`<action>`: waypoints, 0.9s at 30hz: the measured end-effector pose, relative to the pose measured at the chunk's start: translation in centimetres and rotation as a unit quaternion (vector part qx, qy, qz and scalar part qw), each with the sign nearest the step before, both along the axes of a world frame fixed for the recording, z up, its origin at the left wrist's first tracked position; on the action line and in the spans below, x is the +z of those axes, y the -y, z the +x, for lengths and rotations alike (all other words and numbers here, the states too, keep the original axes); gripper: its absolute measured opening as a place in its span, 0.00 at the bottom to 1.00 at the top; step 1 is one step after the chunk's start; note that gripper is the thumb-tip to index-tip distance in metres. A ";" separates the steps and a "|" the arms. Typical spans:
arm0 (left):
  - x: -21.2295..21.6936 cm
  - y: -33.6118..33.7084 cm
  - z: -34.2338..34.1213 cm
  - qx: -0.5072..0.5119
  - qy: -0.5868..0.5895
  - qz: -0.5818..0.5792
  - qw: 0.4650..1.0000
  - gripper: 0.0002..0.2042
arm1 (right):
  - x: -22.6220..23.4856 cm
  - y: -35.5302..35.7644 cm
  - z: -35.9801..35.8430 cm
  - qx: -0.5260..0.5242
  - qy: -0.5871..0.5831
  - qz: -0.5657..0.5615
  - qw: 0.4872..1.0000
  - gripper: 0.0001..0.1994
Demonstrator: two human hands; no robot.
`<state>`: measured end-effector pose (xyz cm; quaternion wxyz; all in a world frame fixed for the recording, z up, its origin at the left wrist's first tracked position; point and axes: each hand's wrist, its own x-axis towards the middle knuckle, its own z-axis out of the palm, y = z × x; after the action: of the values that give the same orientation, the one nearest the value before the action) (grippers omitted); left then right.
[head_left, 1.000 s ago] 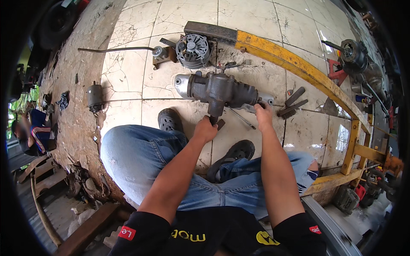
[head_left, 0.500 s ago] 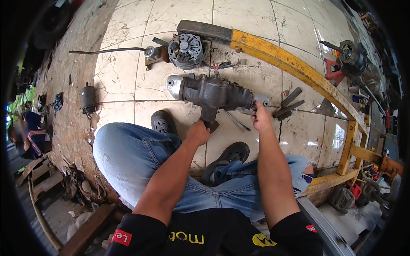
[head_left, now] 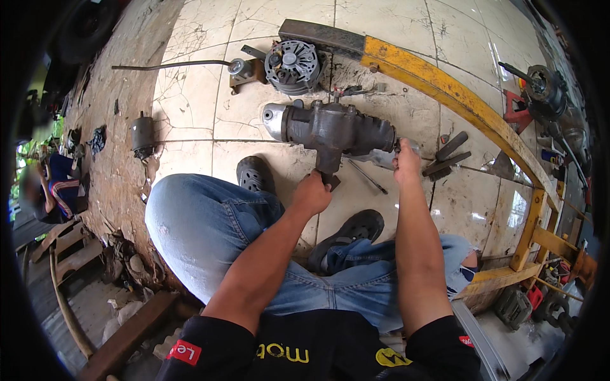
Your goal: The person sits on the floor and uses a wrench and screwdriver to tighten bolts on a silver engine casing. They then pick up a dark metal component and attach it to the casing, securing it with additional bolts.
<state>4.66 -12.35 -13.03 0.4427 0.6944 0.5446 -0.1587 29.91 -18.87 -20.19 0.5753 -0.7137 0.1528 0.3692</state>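
- Your left hand (head_left: 312, 192) grips the gearbox (head_left: 333, 130) lower shaft, fingers clamped
- Your right hand (head_left: 405, 164) pinches its end shaft
- Housing looks closed; judged early, dismantling remains

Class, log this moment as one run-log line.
left hand: on gearbox stub | right hand: at gearbox shaft end | gearbox: lying on tiled floor

A person sits on a cracked tiled floor (head_left: 190, 101), legs in jeans. A dark steering gearbox (head_left: 330, 130) lies across the tiles. The left hand (head_left: 312, 193) grips its lower stub; the right hand (head_left: 405, 164) holds its shaft end. An alternator (head_left: 292, 63) and a yellow beam (head_left: 457, 101) lie beyond.
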 end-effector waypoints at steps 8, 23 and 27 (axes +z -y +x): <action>4.1 -1.8 1.6 0.031 0.025 0.008 0.999 0.21 | 1.3 -1.3 1.2 0.071 -0.020 -0.056 0.996 0.12; 4.1 -2.5 1.7 0.064 0.095 -0.006 0.993 0.20 | 1.1 -2.5 1.3 0.057 -0.007 -0.074 0.996 0.13; 5.0 -3.7 1.6 0.038 0.056 -0.016 0.998 0.20 | 1.4 -2.4 0.5 0.035 -0.029 -0.083 0.996 0.13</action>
<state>6.27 -8.70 -8.06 0.4888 0.6742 0.5423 -0.1116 30.38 -16.44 -18.79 0.4961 -0.7528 0.1742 0.3962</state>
